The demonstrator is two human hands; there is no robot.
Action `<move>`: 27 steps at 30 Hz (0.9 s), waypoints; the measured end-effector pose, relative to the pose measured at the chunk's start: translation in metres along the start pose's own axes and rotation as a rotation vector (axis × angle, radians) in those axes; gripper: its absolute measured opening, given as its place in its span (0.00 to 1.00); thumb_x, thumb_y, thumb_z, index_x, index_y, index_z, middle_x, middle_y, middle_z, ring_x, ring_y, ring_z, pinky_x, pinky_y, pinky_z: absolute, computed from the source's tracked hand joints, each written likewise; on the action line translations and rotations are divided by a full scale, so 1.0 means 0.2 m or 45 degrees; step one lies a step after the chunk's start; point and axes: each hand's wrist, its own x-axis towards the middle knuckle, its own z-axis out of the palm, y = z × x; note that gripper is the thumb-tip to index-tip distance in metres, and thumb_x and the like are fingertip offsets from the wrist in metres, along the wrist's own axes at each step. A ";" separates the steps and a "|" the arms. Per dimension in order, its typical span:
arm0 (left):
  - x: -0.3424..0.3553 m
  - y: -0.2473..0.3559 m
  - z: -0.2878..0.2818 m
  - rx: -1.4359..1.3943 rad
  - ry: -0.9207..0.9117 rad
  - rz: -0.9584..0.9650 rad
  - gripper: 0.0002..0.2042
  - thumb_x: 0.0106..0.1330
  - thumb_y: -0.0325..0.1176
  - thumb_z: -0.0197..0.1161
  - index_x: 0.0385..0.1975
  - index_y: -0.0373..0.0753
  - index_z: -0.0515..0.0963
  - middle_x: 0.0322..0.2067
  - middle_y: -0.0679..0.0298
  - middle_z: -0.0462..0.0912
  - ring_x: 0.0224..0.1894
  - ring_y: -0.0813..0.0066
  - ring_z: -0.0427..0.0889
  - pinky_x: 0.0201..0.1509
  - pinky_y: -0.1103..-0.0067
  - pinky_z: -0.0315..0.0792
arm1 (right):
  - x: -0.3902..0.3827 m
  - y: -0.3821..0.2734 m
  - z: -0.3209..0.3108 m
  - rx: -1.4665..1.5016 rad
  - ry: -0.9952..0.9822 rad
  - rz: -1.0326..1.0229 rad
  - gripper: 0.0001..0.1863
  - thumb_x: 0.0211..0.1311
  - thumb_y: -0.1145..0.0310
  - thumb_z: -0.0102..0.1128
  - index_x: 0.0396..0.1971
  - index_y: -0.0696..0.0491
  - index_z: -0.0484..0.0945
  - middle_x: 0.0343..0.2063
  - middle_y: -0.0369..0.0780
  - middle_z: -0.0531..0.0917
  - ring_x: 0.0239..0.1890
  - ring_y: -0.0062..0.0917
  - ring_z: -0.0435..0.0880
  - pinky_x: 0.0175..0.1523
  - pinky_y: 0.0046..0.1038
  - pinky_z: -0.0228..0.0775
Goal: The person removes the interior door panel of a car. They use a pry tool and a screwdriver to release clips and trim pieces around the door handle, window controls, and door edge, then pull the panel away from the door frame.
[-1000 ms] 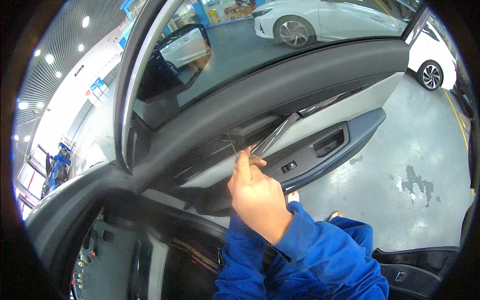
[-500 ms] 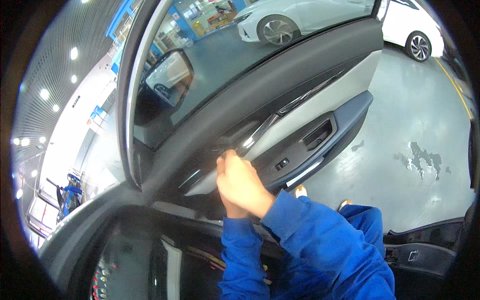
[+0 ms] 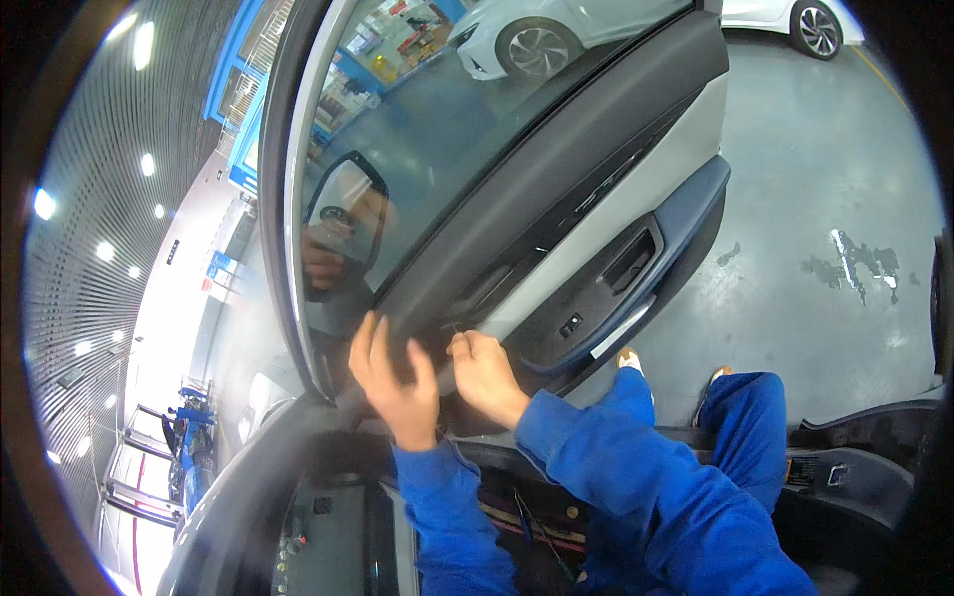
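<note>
My left hand [image 3: 396, 387] is raised at the front end of the car door panel [image 3: 542, 164], fingers spread and slightly blurred, with nothing seen in it. Close beside it, my right hand [image 3: 487, 377] has its fingers curled and pressed together against the dark part of the panel. Whatever those fingertips pinch is hidden or too small to make out. A light trim strip [image 3: 596, 223] runs back from there, above the armrest [image 3: 696, 199]. The window switch [image 3: 570, 325] and door pull recess [image 3: 631, 266] lie to the right of my hands.
The door stands open, its window glass [image 3: 417, 169] showing a white car [image 3: 542, 45] behind. Beyond the glass is the side mirror [image 3: 346, 214]. Below my arms is the dark sill of the car [image 3: 686, 435]. Grey floor [image 3: 795, 169] stretches to the right.
My left hand has come out from behind the right one and opened to the left. The right hand stays curled near the panel's front. The view has shifted.
</note>
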 end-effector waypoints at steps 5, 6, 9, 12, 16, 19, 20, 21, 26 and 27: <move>0.10 0.00 0.11 0.517 -0.274 0.232 0.35 0.58 0.44 0.69 0.67 0.41 0.71 0.66 0.59 0.73 0.67 0.58 0.70 0.66 0.62 0.61 | 0.01 0.04 -0.02 0.014 0.025 -0.134 0.20 0.75 0.62 0.48 0.34 0.63 0.81 0.30 0.60 0.83 0.37 0.58 0.84 0.42 0.48 0.74; 0.10 0.00 0.12 0.484 -0.251 0.253 0.35 0.57 0.43 0.69 0.68 0.41 0.70 0.66 0.59 0.73 0.67 0.58 0.70 0.66 0.62 0.61 | 0.01 0.05 -0.02 0.012 0.032 -0.174 0.20 0.75 0.62 0.48 0.33 0.63 0.81 0.29 0.60 0.83 0.36 0.57 0.84 0.41 0.47 0.74; 0.09 0.00 0.10 0.507 -0.316 0.235 0.36 0.57 0.42 0.69 0.69 0.41 0.69 0.67 0.58 0.72 0.68 0.58 0.69 0.67 0.62 0.60 | 0.00 0.07 -0.02 0.021 0.042 -0.208 0.20 0.76 0.62 0.48 0.32 0.63 0.80 0.28 0.60 0.83 0.35 0.57 0.84 0.41 0.47 0.75; 0.09 -0.01 0.08 0.466 -0.387 0.209 0.39 0.57 0.40 0.70 0.71 0.40 0.66 0.68 0.58 0.71 0.69 0.57 0.67 0.70 0.63 0.57 | 0.00 0.08 -0.03 0.083 0.009 -0.222 0.20 0.76 0.63 0.48 0.32 0.64 0.79 0.30 0.60 0.83 0.38 0.59 0.83 0.43 0.49 0.75; 0.09 -0.01 0.08 0.467 -0.417 0.193 0.39 0.56 0.39 0.70 0.72 0.40 0.66 0.69 0.58 0.70 0.70 0.57 0.67 0.71 0.63 0.57 | 0.02 0.11 -0.06 0.097 -0.021 -0.282 0.18 0.76 0.64 0.49 0.33 0.63 0.80 0.30 0.58 0.83 0.37 0.56 0.85 0.42 0.46 0.76; 0.09 -0.01 0.08 0.464 -0.413 0.191 0.39 0.57 0.39 0.70 0.72 0.40 0.66 0.69 0.58 0.70 0.70 0.57 0.67 0.71 0.63 0.57 | 0.04 0.12 -0.08 0.100 -0.053 -0.300 0.18 0.75 0.64 0.49 0.33 0.63 0.80 0.29 0.57 0.83 0.36 0.54 0.85 0.41 0.44 0.76; 0.09 -0.01 0.08 0.463 -0.414 0.188 0.39 0.57 0.39 0.70 0.72 0.40 0.66 0.69 0.58 0.70 0.70 0.57 0.67 0.71 0.63 0.57 | 0.04 0.12 -0.08 0.099 -0.064 -0.286 0.17 0.75 0.64 0.49 0.33 0.63 0.80 0.29 0.57 0.83 0.36 0.53 0.85 0.41 0.44 0.76; 0.09 0.00 0.08 0.455 -0.413 0.182 0.39 0.57 0.39 0.69 0.72 0.40 0.66 0.69 0.58 0.70 0.70 0.57 0.67 0.71 0.63 0.57 | 0.04 0.13 -0.08 0.112 -0.076 -0.258 0.17 0.75 0.65 0.49 0.32 0.62 0.80 0.29 0.56 0.83 0.35 0.53 0.85 0.41 0.43 0.75; 0.09 0.00 0.08 0.475 -0.405 0.200 0.38 0.58 0.40 0.68 0.71 0.40 0.66 0.69 0.58 0.70 0.69 0.56 0.67 0.70 0.63 0.57 | 0.04 0.15 -0.07 0.173 -0.092 -0.257 0.17 0.75 0.64 0.50 0.32 0.63 0.80 0.27 0.56 0.83 0.32 0.48 0.86 0.39 0.40 0.75; 0.09 -0.01 0.08 0.465 -0.411 0.192 0.38 0.59 0.40 0.68 0.72 0.40 0.66 0.69 0.58 0.70 0.70 0.56 0.67 0.71 0.63 0.56 | 0.05 0.15 -0.07 0.185 -0.107 -0.243 0.17 0.75 0.64 0.50 0.32 0.63 0.80 0.26 0.55 0.82 0.31 0.47 0.86 0.38 0.40 0.75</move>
